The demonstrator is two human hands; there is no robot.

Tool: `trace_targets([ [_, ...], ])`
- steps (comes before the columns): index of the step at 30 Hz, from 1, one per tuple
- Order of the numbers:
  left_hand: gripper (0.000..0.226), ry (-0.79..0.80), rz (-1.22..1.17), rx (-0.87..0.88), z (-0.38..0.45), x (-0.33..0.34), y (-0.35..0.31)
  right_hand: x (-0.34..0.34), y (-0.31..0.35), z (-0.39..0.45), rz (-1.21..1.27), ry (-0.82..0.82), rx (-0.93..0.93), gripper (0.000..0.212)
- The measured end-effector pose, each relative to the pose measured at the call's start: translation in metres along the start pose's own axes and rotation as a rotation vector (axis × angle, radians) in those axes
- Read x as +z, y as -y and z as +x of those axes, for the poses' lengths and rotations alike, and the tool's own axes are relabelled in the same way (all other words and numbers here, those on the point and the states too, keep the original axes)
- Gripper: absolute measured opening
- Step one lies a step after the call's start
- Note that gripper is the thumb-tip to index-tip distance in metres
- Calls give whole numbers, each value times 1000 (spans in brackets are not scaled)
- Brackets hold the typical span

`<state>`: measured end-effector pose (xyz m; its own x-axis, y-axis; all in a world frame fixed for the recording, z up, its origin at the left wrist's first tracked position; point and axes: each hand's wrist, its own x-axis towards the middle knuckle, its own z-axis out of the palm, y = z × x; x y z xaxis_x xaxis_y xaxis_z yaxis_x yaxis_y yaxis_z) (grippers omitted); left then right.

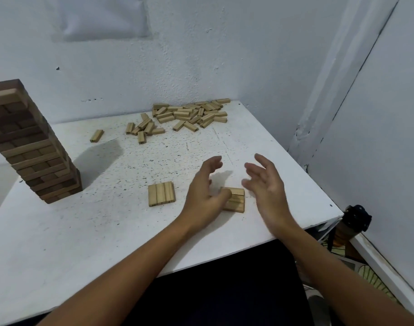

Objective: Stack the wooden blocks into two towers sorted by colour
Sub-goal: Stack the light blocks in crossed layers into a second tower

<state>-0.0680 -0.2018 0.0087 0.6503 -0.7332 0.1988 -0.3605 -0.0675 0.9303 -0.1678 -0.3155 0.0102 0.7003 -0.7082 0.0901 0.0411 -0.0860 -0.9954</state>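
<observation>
At six o'clock on the white tabletop (83, 231), two low layers of pale wooden blocks (235, 200), barely started. Left hand (204, 196) and right hand (264, 184) released, fingers spread, grasping nothing. At twelve o'clock, scattered loose pale blocks (189, 115) unstacked; at nine o'clock, tall mixed-colour tower (27, 142) unsorted.

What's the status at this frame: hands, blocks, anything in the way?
Left hand and right hand open, flanking the small block stack. Three-block row beside it, loose pile far back. Tall tower at left, nothing obstructing.
</observation>
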Motion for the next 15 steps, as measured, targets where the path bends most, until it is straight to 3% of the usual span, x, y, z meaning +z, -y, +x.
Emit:
trace_targets([
  [3,77,195,416,105,9,-22,13,-28,-2,7,-444,271,-55,76],
  [6,85,356,554,106,14,-34,19,-38,-2,7,-663,436,-11,95],
  [15,84,369,568,141,22,-35,15,-33,-11,7,-653,380,-64,101],
])
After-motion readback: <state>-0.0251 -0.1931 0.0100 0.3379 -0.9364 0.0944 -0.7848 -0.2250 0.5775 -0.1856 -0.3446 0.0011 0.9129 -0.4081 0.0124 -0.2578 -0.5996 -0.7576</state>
